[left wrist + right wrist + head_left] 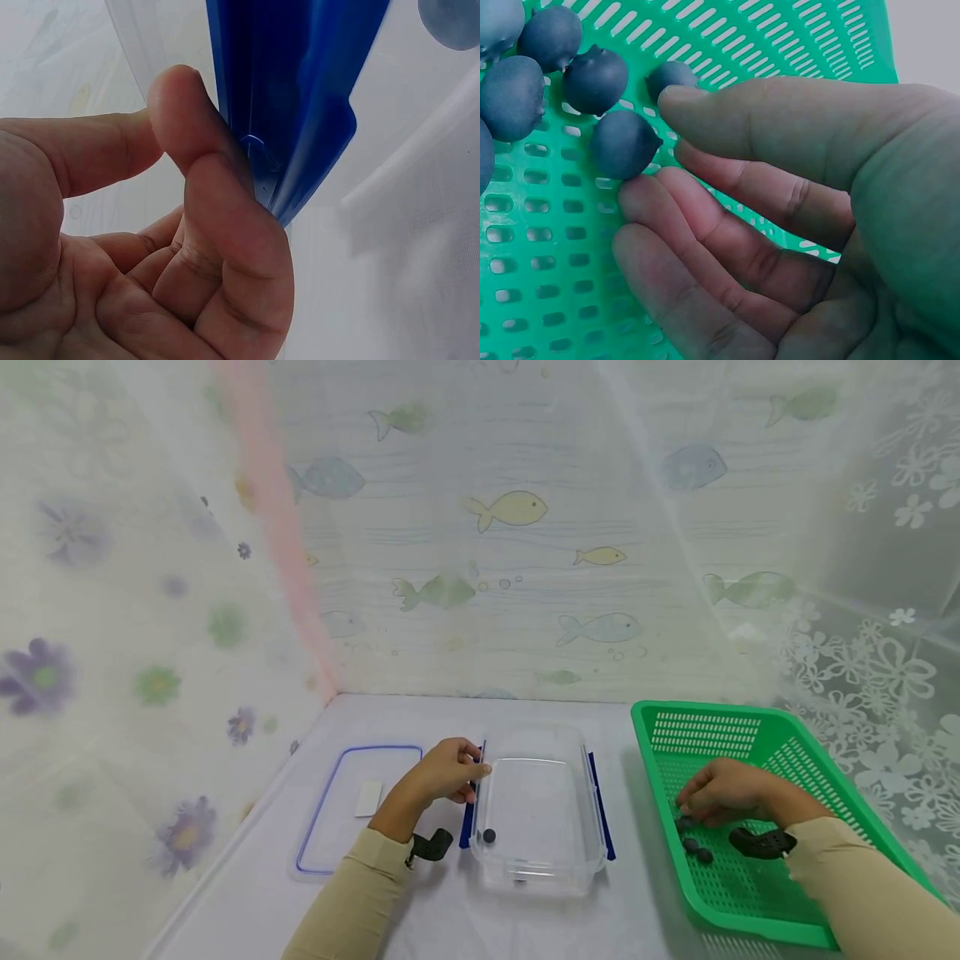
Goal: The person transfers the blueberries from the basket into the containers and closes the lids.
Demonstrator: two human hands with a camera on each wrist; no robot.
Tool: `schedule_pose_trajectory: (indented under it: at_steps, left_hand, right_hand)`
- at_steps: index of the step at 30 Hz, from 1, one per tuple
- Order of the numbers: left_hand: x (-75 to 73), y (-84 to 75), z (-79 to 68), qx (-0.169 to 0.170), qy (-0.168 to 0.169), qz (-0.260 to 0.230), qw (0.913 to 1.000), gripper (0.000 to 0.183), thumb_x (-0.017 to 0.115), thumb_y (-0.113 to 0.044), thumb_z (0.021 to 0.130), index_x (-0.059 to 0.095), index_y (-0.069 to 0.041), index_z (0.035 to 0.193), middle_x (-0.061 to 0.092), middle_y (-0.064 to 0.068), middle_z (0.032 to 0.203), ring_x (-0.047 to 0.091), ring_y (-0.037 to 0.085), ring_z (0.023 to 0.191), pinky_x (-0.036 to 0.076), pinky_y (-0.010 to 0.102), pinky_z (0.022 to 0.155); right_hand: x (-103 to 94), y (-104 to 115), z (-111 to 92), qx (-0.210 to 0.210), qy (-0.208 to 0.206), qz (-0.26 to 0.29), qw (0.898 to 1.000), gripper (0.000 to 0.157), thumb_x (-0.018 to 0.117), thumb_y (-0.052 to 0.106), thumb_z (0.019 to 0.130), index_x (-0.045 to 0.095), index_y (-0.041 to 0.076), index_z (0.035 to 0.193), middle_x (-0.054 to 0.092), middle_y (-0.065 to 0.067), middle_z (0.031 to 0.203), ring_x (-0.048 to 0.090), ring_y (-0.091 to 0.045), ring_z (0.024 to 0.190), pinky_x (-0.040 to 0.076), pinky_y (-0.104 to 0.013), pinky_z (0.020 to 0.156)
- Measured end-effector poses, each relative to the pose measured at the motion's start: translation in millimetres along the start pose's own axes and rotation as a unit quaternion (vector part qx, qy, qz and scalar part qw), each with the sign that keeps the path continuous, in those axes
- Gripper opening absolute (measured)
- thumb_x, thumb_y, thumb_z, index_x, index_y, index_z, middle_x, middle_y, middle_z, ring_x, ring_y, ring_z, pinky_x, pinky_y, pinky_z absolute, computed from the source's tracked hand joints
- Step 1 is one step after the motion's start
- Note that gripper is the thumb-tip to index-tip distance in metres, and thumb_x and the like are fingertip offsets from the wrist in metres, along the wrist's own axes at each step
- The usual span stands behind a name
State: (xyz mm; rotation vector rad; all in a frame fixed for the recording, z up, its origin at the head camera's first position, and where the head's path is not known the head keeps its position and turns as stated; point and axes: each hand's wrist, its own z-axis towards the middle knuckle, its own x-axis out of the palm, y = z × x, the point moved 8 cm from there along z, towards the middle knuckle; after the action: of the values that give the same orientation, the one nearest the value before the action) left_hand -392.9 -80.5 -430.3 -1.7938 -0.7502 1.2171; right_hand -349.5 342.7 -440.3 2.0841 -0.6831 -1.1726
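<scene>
My left hand [447,770] grips the left rim of a clear plastic box [531,802], thumb on top and fingers beside a blue side latch [300,90]. A single blueberry [489,836] shows at the box's near left corner. Inside a green basket [757,893], my right hand [723,791] reaches down with bent, parted fingers. Several blueberries lie around its fingertips; one blueberry [625,145] sits close by the thumb and fingers, and another blueberry [672,76] is partly hidden behind the thumb tip.
A clear lid [318,835] with a blue seal lies flat left of the box, a small white rectangle [368,798] on it. The white table [247,893] meets a fish-print curtain [465,527] at the back. Floral curtains hang at both sides.
</scene>
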Motion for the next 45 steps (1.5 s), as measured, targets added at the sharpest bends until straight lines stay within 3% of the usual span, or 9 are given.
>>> schedule_pose_trajectory:
  at_steps: [9,22,35,45]
  left_hand:
    - [0.8,0.7,0.4,-0.001,0.0,-0.004,1.0,0.05,0.074,-0.027,0.097,0.056,0.001,0.135,0.063,0.009,0.1,0.067,0.018,0.062,0.058,0.03,0.06]
    - [3.1,-2.2,-0.7,-0.001,0.001,-0.005,1.0,0.049,0.073,-0.025,0.098,0.056,0.002,0.135,0.064,0.011,0.106,0.068,0.019,0.062,0.059,0.031,0.062]
    - [4.7,-1.1,-3.0,-0.011,0.005,-0.011,0.9999,0.049,0.074,-0.026,0.098,0.056,0.001,0.135,0.065,0.011,0.102,0.068,0.019,0.062,0.058,0.031,0.061]
    - [0.3,-3.1,-4.1,-0.012,-0.005,-0.004,0.9999,0.049,0.074,-0.026,0.097,0.056,0.0,0.135,0.064,0.011,0.108,0.068,0.02,0.063,0.058,0.031,0.062]
  right_hand:
    - [4.4,-0.2,0.7,0.002,0.012,-0.005,1.0,0.029,0.078,0.009,0.086,0.076,-0.004,0.111,0.078,-0.011,0.102,0.073,-0.024,0.088,0.063,-0.043,0.079]
    - [0.2,1.2,-1.9,-0.01,0.021,-0.015,1.0,0.022,0.078,0.009,0.087,0.077,-0.004,0.104,0.077,-0.009,0.094,0.073,-0.024,0.083,0.063,-0.041,0.076]
    - [-15.7,9.9,-5.5,-0.033,0.005,-0.002,0.999,0.027,0.077,0.014,0.091,0.074,-0.006,0.109,0.074,-0.008,0.096,0.073,-0.025,0.088,0.063,-0.043,0.081]
    - [-24.6,18.4,-6.9,-0.041,-0.004,0.024,0.999,0.041,0.071,0.022,0.099,0.068,-0.009,0.124,0.074,-0.014,0.115,0.073,-0.029,0.105,0.061,-0.042,0.09]
